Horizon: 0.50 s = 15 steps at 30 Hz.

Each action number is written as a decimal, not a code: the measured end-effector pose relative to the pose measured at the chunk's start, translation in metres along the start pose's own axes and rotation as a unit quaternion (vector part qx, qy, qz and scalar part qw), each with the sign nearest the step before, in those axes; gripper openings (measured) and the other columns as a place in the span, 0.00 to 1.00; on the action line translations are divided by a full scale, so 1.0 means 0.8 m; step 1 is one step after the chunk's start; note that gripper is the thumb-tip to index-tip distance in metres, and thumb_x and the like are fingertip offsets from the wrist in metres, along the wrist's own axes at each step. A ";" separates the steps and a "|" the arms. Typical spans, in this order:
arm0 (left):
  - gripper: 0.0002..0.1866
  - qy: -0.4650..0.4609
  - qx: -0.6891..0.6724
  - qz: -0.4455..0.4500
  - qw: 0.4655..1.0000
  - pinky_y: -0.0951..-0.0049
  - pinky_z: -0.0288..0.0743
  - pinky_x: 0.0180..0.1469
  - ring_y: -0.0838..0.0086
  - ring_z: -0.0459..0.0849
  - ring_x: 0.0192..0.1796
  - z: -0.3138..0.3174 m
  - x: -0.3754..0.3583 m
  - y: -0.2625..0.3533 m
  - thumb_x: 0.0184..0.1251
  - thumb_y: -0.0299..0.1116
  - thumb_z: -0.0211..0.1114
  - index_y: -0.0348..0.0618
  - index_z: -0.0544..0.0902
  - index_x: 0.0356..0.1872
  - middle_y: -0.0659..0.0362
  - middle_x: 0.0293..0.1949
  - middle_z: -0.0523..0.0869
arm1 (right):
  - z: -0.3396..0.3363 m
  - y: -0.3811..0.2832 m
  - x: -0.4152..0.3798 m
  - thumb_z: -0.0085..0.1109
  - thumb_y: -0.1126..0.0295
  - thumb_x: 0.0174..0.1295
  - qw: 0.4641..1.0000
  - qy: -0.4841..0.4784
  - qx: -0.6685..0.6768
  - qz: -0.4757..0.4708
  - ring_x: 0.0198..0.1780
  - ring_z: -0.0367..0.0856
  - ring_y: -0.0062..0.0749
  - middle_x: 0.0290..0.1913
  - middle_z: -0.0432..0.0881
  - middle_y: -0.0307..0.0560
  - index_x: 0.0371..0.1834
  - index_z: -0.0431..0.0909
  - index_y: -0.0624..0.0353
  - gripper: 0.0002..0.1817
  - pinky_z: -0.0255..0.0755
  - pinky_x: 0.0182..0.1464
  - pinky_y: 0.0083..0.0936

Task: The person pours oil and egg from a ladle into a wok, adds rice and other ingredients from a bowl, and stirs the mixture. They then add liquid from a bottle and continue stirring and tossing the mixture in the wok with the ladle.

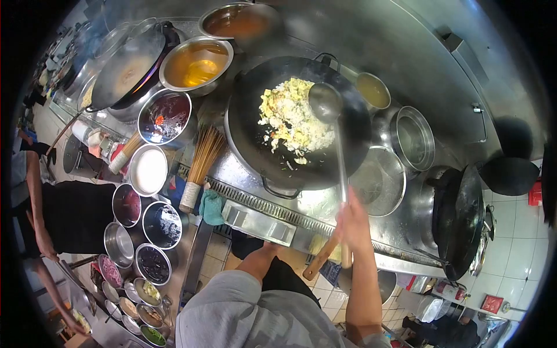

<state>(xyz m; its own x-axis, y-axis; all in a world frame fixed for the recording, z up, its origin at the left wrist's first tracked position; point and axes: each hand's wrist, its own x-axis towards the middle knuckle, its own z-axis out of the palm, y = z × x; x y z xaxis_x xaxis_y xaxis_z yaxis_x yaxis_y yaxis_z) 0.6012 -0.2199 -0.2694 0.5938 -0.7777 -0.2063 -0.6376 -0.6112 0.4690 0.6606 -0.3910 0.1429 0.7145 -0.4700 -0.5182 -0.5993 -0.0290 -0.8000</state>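
Observation:
My right hand (355, 223) is closed around the long handle of a metal ladle (326, 102). The ladle's bowl rests over egg fried rice (293, 119), a heap of white rice with yellow egg pieces inside a large dark wok (246, 136). Beside that hand, a wooden handle (319, 261) slants out past the stove's front edge, in line with a round mesh strainer (380, 181). My left forearm (255, 264) reaches to the stove front below the wok; the fingers of that hand are hidden under the edge.
A bamboo wok brush (203, 159) and a teal cloth (212, 207) lie left of the wok. Bowls of oil (197, 64), dark red sauce (165, 118) and white powder (148, 169) stand further left. A second wok (464, 226) is at right. Another person's arm (38, 214) shows at far left.

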 end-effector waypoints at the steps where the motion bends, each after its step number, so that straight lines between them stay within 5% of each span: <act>1: 0.27 0.000 0.000 -0.001 1.000 0.45 0.68 0.75 0.41 0.77 0.71 -0.001 0.001 -0.001 0.74 0.40 0.59 0.40 0.76 0.70 0.38 0.69 0.78 | -0.006 -0.002 -0.009 0.45 0.69 0.82 0.999 -0.021 0.034 0.006 0.16 0.64 0.18 0.23 0.69 0.35 0.88 0.57 0.48 0.31 0.64 0.16 0.23; 5: 0.27 0.001 -0.007 -0.010 1.000 0.45 0.68 0.75 0.42 0.77 0.71 0.003 -0.003 -0.003 0.74 0.40 0.59 0.40 0.76 0.70 0.38 0.68 0.78 | -0.033 -0.009 -0.074 0.45 0.68 0.83 0.967 -0.092 0.226 0.074 0.15 0.63 0.19 0.23 0.71 0.37 0.88 0.55 0.49 0.32 0.63 0.16 0.21; 8: 0.26 0.003 -0.009 -0.010 1.000 0.45 0.68 0.75 0.42 0.77 0.71 0.003 -0.003 -0.001 0.74 0.40 0.59 0.40 0.76 0.70 0.38 0.68 0.78 | -0.002 0.013 -0.027 0.46 0.67 0.83 0.978 -0.024 0.180 0.101 0.13 0.61 0.18 0.21 0.70 0.36 0.88 0.55 0.49 0.32 0.61 0.14 0.19; 12: 0.26 0.006 -0.010 -0.012 1.000 0.45 0.68 0.75 0.42 0.77 0.71 0.005 -0.007 -0.001 0.74 0.40 0.59 0.40 0.77 0.69 0.38 0.68 0.79 | -0.017 -0.001 -0.073 0.47 0.66 0.83 0.997 -0.071 0.026 -0.009 0.12 0.62 0.19 0.20 0.68 0.34 0.88 0.54 0.49 0.32 0.62 0.13 0.20; 15: 0.26 0.010 -0.017 -0.023 1.000 0.45 0.69 0.74 0.42 0.77 0.71 0.006 -0.005 -0.001 0.74 0.40 0.59 0.40 0.77 0.69 0.38 0.68 0.79 | -0.034 0.000 -0.101 0.45 0.68 0.83 0.976 -0.091 0.178 0.091 0.12 0.62 0.17 0.21 0.67 0.34 0.88 0.53 0.52 0.32 0.61 0.13 0.20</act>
<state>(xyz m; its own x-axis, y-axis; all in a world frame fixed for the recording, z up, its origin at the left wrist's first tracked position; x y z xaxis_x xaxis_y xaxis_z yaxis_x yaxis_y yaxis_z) 0.5968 -0.2167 -0.2733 0.6325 -0.7453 -0.2108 -0.5923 -0.6408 0.4885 0.5929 -0.3770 0.1933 0.6793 -0.2736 -0.6810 -0.5820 0.3645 -0.7270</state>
